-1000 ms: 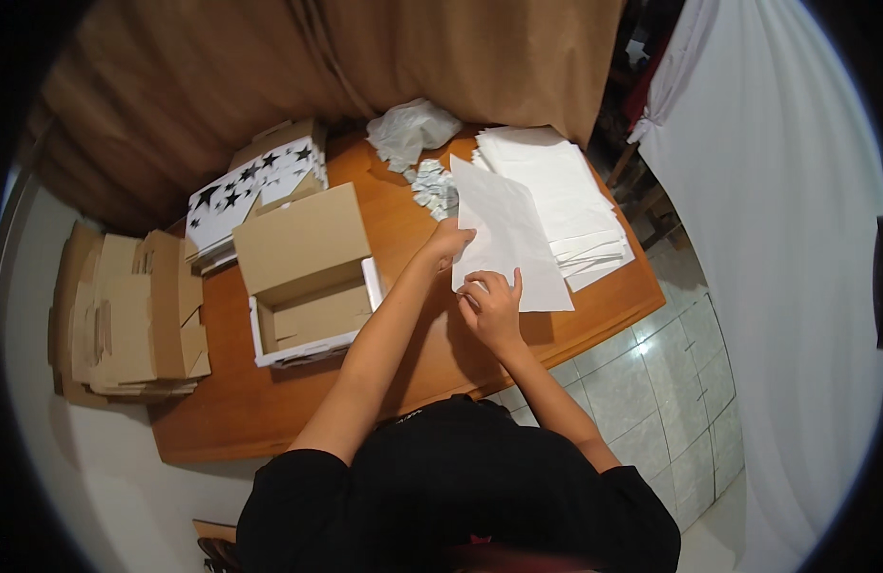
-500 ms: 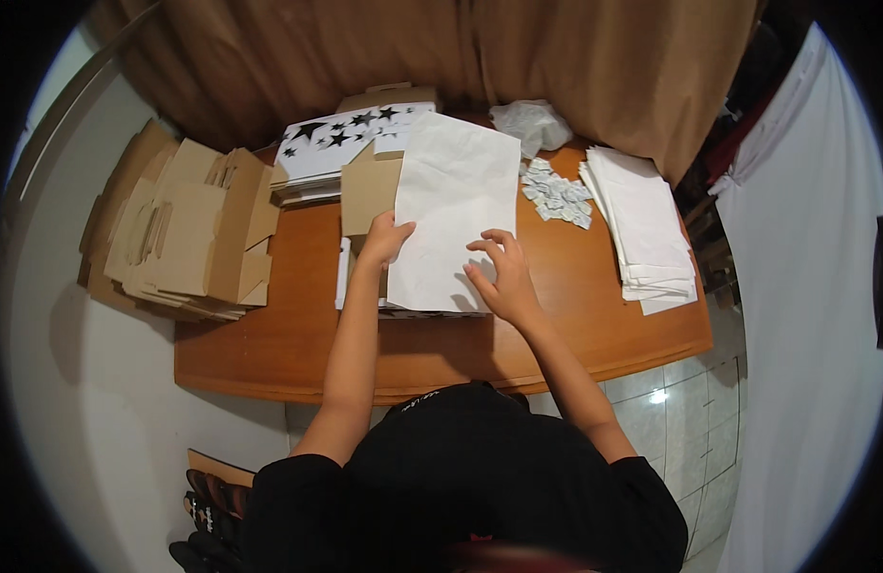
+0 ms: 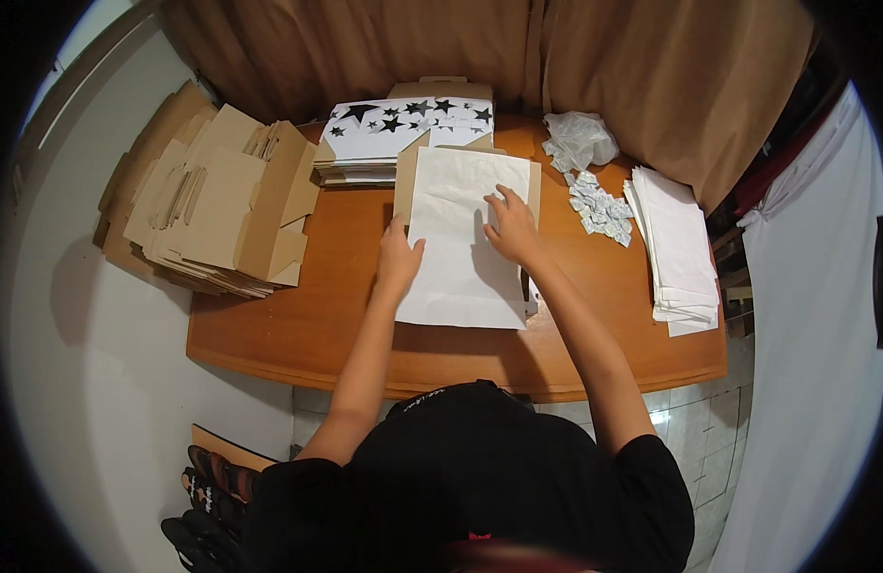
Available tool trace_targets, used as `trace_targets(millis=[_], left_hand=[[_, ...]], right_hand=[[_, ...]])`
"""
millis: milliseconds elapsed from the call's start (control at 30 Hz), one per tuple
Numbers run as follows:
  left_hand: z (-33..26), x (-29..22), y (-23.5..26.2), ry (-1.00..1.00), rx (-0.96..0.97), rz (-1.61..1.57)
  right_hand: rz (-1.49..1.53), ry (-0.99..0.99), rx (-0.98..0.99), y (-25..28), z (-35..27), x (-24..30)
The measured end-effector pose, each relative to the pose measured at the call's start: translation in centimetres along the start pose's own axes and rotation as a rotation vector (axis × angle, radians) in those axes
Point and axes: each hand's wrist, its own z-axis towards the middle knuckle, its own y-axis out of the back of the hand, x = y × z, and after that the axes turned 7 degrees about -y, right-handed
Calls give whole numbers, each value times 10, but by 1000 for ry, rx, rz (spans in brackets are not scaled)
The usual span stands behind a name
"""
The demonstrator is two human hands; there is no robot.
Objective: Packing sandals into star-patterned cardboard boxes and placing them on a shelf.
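Your left hand [image 3: 399, 256] lies flat, fingers together, on the left edge of the white paper sheet [image 3: 465, 239]. Your right hand [image 3: 510, 226], fingers spread, presses its centre. The sheet's long axis runs away from you, covering the open cardboard box [image 3: 405, 172] on the surface [image 3: 308, 315].

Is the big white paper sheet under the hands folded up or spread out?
Spread out: the white sheet lies flat over the cardboard box, both hands pressing it.

On your surface [image 3: 317, 325] you have star-printed sheets [image 3: 403, 129] at the back, a crumpled clear bag [image 3: 580, 138], small folded packets [image 3: 599, 205] and a white paper stack [image 3: 675, 244]; flattened cardboard boxes [image 3: 212, 205] overhang its left edge.
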Motion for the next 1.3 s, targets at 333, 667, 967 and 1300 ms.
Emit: trace_targets(millis=[333,667,967,1300], left_hand=[[-1,22,-54,-459,801,8],[23,55,-78,-270,1249,278],[19,42,-75,-133,1455,286],[14,30,-37,-327,1325,220]], right_hand=[[-171,-20,57,-29,12,-3],[-265,-53,80,-41,5,-13],[-287,-79,81,-43,2,-20],[-248,-141,-12,-30,-13,21]])
